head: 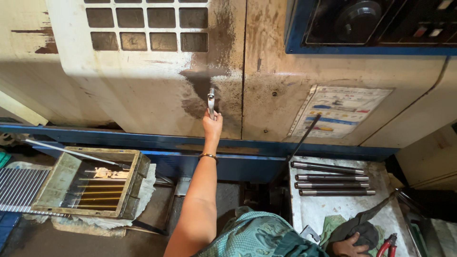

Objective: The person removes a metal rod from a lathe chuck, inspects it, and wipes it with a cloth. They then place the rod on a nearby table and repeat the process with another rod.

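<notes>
— Room around the door handle [211,101]?
— Open on both sides along the flat machine panel [143,90]; handle itself taken up by the left hand [212,124]; nothing else jutting from the panel nearby.
— Below?
— Blue ledge [119,135] sticking out under the panel; metal tray [52,183] filling the lower left, thin rod [71,153] lying across its top.
— Right side?
— Four steel bars [333,180] across the small table [314,209]; dark slanted rod [304,135] leaning over them; bare strip just below the bars; then cloth [364,233] under the right hand [350,246]; red-handled pliers [389,243] beside.
</notes>
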